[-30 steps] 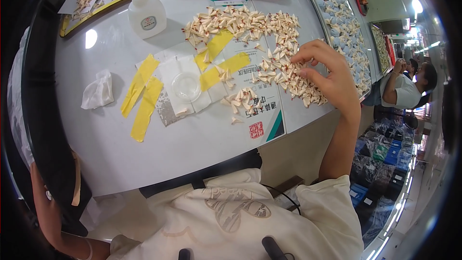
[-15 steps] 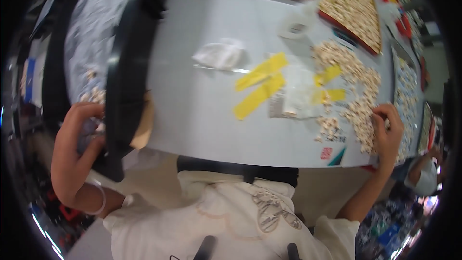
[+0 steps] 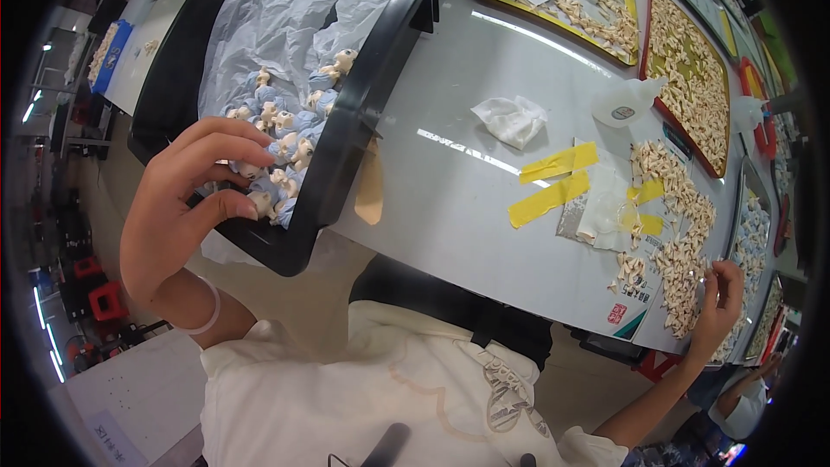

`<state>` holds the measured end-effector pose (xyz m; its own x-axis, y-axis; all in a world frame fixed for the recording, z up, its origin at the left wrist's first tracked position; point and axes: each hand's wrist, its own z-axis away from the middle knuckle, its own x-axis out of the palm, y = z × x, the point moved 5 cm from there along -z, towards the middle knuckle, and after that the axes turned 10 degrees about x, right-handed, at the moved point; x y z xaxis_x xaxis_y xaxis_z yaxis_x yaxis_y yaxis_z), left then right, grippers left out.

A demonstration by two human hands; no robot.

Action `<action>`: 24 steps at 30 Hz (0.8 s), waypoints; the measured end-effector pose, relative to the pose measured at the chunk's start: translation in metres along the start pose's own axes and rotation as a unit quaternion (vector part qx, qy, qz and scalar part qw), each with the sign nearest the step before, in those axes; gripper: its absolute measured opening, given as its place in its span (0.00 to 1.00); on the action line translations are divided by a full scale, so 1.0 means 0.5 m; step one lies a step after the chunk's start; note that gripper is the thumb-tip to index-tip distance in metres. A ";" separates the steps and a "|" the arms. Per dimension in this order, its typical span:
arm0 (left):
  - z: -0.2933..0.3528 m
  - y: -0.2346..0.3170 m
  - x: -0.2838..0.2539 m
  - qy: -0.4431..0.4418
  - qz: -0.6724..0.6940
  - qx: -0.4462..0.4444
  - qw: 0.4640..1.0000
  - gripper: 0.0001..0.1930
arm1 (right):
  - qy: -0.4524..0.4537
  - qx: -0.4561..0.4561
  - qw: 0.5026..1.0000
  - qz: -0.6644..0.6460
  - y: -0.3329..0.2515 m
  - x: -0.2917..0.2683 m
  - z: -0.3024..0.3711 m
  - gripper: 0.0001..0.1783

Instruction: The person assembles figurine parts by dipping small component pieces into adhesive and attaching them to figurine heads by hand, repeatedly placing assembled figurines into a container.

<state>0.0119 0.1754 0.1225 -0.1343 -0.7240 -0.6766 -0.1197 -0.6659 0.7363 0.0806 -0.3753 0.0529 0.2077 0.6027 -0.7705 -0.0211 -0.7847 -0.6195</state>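
Note:
My left hand (image 3: 194, 195) reaches into a black tray (image 3: 346, 134) lined with crinkled white plastic sheet. Its thumb and fingers are curved and apart, touching small blue-and-cream figurines (image 3: 298, 151) heaped in the near end. Far to the right, my right hand (image 3: 716, 307) is at the edge of a pile of small cream pieces (image 3: 683, 246) on the grey table. Its thumb and fingertips are pinched together; whatever they hold is too small to make out.
Yellow tape strips (image 3: 553, 182) and a flat white packet (image 3: 605, 207) lie mid-table. Behind them are a crumpled white tissue (image 3: 512, 121) and a white squeeze bottle (image 3: 624, 102). A yellow-rimmed tray (image 3: 553, 13) and a red-rimmed tray (image 3: 687, 125) of cream pieces stand farther back.
The view has turned toward the left, so more of the black tray and its figurines shows. My left hand's fingers remain curved among the figurines; my right hand remains beside the pile.

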 end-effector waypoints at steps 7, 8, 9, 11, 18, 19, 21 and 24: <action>0.034 0.011 -0.026 0.167 0.019 0.116 0.979 0.14 | 0.048 0.001 0.998 -0.043 0.025 -0.028 0.009 0.07; 0.043 0.022 -0.026 0.190 0.031 0.160 0.968 0.13 | 0.072 -0.004 0.997 -0.029 0.025 -0.035 0.011 0.07; 0.051 0.024 -0.017 0.228 0.099 0.162 0.955 0.09 | 0.075 0.001 0.997 -0.023 0.023 -0.041 0.016 0.07; 0.046 0.051 0.040 0.196 0.201 0.253 0.926 0.08 | 0.083 0.000 0.996 0.018 0.003 -0.047 0.016 0.07; -0.018 0.097 0.263 -0.012 0.482 0.310 0.820 0.08 | 0.026 0.035 0.984 -0.172 -0.110 0.037 0.001 0.08; -0.029 0.087 0.294 0.008 0.551 0.223 0.804 0.07 | 0.003 0.016 0.984 -0.177 -0.145 0.053 -0.005 0.09; -0.062 0.085 0.343 0.001 0.576 0.204 0.792 0.08 | -0.042 -0.011 0.981 -0.189 -0.208 0.083 -0.014 0.09; -0.095 0.087 0.398 0.026 0.610 0.133 0.781 0.10 | -0.105 -0.041 0.977 -0.179 -0.265 0.130 -0.028 0.08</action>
<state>0.0267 -0.0062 0.0199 -0.2689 -0.8017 0.5339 -0.1342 0.5801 0.8034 0.1107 -0.2340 0.0871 -0.0183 0.8507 -0.5253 0.0974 -0.5214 -0.8477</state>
